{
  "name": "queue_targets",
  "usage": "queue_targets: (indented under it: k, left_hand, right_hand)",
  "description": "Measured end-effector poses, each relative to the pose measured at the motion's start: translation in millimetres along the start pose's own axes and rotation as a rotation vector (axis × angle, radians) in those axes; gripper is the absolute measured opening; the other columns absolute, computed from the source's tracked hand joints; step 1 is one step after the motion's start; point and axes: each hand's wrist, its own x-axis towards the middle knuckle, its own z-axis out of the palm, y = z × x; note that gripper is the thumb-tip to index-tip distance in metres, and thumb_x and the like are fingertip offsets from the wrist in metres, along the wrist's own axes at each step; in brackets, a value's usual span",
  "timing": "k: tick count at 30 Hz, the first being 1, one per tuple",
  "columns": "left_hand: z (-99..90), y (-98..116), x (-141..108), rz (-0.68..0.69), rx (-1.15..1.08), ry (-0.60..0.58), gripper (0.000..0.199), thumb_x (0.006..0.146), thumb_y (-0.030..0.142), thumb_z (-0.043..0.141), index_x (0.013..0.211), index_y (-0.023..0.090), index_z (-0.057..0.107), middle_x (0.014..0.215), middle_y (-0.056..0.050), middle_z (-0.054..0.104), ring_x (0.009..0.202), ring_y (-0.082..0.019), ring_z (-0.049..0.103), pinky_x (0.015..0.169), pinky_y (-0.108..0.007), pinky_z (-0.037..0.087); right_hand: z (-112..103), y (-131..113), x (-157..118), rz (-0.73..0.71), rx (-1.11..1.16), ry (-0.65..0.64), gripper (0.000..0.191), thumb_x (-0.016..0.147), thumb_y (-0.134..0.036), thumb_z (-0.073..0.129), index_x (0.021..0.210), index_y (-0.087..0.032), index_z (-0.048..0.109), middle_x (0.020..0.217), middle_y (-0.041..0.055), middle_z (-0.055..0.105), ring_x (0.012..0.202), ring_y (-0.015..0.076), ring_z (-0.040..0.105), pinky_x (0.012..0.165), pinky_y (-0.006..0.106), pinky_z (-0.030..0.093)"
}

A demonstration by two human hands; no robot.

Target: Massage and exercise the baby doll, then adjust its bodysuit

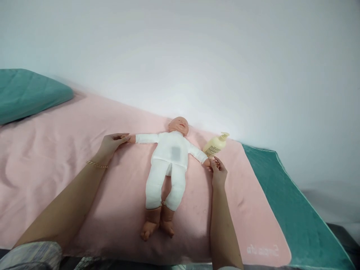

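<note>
A baby doll (170, 150) with a white cloth body lies on its back in the middle of the head view, arms spread out sideways. Its head points to the wall and its bare feet point toward me. At the left, my left hand (112, 144) is closed, pinching the doll's hand between thumb and fingers. Over on the other side, my right hand (219, 172) grips the doll's other hand the same way. Just beyond my right hand, a pale yellow pump bottle (215, 145) lies tilted on the bedding; my hand hides part of the space beside it.
A pink blanket (118, 213) lies under the doll, over a green sheet (292, 198) that shows at the right. A green pillow (33, 92) is at the far left. Behind the bed rises a white wall (180, 56).
</note>
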Motion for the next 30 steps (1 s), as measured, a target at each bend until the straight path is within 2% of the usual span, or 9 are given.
queue_targets:
  k: [5,9,14,19,22,25,27,30]
  left_hand:
    - [1.6,5,-5,0.003,-0.027,-0.008,0.042,0.065,0.04,0.084,0.1,0.017,0.077,0.105,-0.012,0.075,0.098,-0.025,0.071,0.092,-0.035,0.058]
    - [2.8,7,-7,-0.008,-0.027,-0.014,0.04,0.068,0.044,0.082,0.097,0.016,0.077,0.103,-0.012,0.075,0.099,-0.026,0.07,0.093,-0.035,0.057]
    - [1.7,4,-4,-0.006,-0.028,-0.027,0.038,0.072,0.043,0.079,0.097,0.015,0.077,0.107,-0.013,0.074,0.103,-0.026,0.069,0.095,-0.036,0.056]
    - [-3.5,2,0,-0.038,-0.024,-0.082,0.044,0.074,0.042,0.079,0.109,0.016,0.075,0.119,-0.012,0.071,0.113,-0.026,0.066,0.099,-0.034,0.054]
    - [-5.9,4,-1,-0.075,-0.057,-0.126,0.054,0.07,0.042,0.083,0.116,0.017,0.072,0.121,-0.012,0.07,0.113,-0.025,0.066,0.101,-0.033,0.052]
    - [-7.0,5,-2,-0.071,-0.05,-0.144,0.064,0.065,0.043,0.086,0.121,0.017,0.07,0.121,-0.012,0.07,0.114,-0.026,0.065,0.105,-0.037,0.049]
    - [-6.9,4,-3,-0.049,-0.024,-0.15,0.068,0.062,0.044,0.087,0.122,0.016,0.069,0.121,-0.013,0.07,0.115,-0.028,0.065,0.106,-0.04,0.048]
    - [-5.8,4,-3,-0.024,0.004,-0.121,0.07,0.059,0.043,0.089,0.121,0.015,0.07,0.119,-0.014,0.071,0.113,-0.03,0.066,0.105,-0.041,0.05]
  right_hand:
    - [2,-4,-6,-0.077,-0.136,0.043,0.063,0.068,-0.06,0.076,0.109,-0.013,0.074,0.075,0.0042,0.071,0.046,0.0121,0.055,0.049,0.029,0.048]
    - [2,-4,-7,-0.087,-0.161,0.056,0.067,0.075,-0.062,0.068,0.117,-0.01,0.071,0.084,0.0095,0.075,0.045,0.0123,0.055,0.049,0.03,0.048]
    - [-1,2,-3,-0.095,-0.226,0.052,0.063,0.081,-0.059,0.059,0.12,-0.01,0.069,0.089,0.0107,0.076,0.045,0.0128,0.057,0.047,0.029,0.048]
    - [-4,6,3,-0.064,-0.074,0.023,0.06,0.079,-0.055,0.065,0.123,-0.015,0.068,0.099,0.0087,0.074,0.052,0.0102,0.06,0.055,0.028,0.053]
    - [-5,8,6,0.019,0.083,-0.003,0.059,0.073,-0.052,0.075,0.122,-0.019,0.068,0.112,0.0074,0.07,0.07,0.0112,0.065,0.065,0.027,0.056]
    - [-5,9,10,0.094,0.163,-0.04,0.063,0.067,-0.049,0.082,0.121,-0.022,0.067,0.117,0.0064,0.068,0.087,0.0147,0.067,0.072,0.027,0.058]
    - [-5,10,11,0.095,0.171,-0.056,0.063,0.065,-0.049,0.083,0.12,-0.022,0.067,0.116,0.0062,0.068,0.089,0.0156,0.067,0.072,0.028,0.058]
    - [-6,9,11,0.07,0.176,-0.068,0.063,0.063,-0.048,0.085,0.118,-0.022,0.068,0.112,0.0056,0.068,0.082,0.0135,0.066,0.069,0.027,0.058]
